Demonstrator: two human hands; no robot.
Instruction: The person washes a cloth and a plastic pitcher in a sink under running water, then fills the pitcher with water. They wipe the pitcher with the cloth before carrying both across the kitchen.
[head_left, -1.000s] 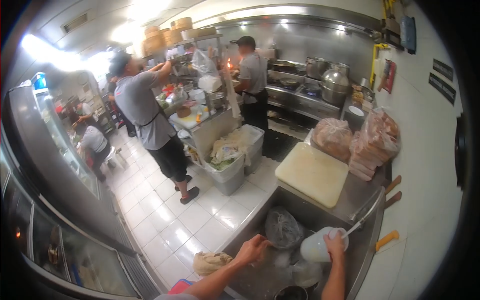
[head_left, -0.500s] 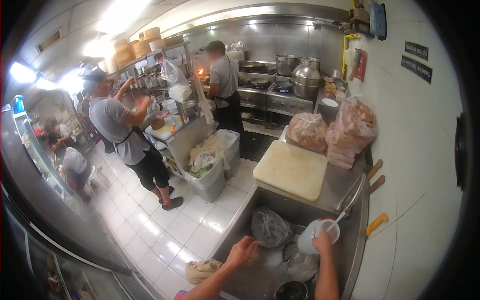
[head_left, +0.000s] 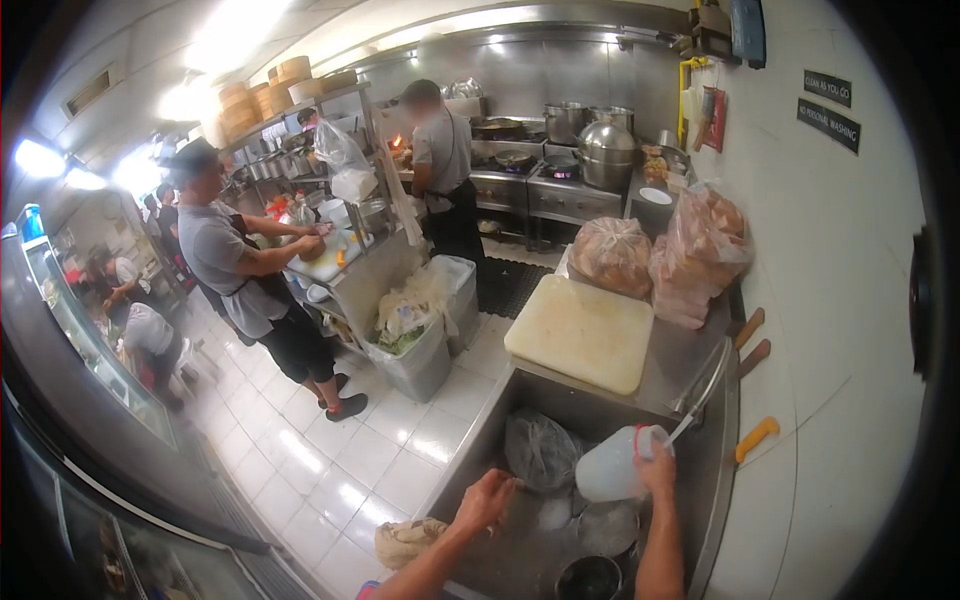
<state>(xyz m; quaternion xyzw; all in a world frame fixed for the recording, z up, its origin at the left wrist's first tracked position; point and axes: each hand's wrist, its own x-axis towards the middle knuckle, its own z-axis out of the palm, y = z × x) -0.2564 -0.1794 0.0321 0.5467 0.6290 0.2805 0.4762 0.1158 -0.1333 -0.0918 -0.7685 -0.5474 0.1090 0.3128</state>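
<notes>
From the head view, I judged the rinsing half done: my right hand (head_left: 657, 470) gripped the white jug (head_left: 610, 475), tipped under the tap (head_left: 700, 392) over the sink (head_left: 480, 440); my left hand (head_left: 487, 500) rested loosely curled inside the basin.

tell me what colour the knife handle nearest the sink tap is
Orange-yellow knife handle, head view.

Two small black rectangular signs with pale lettering are fixed to the white tiled wall (head_left: 850, 260) at the upper right of the frame. The upper black sign (head_left: 828, 88) reads "CLEAN AS YOU GO". The lower black sign (head_left: 833, 125) reads "NO PERSONAL WASHING". I find no other legible text.
</notes>
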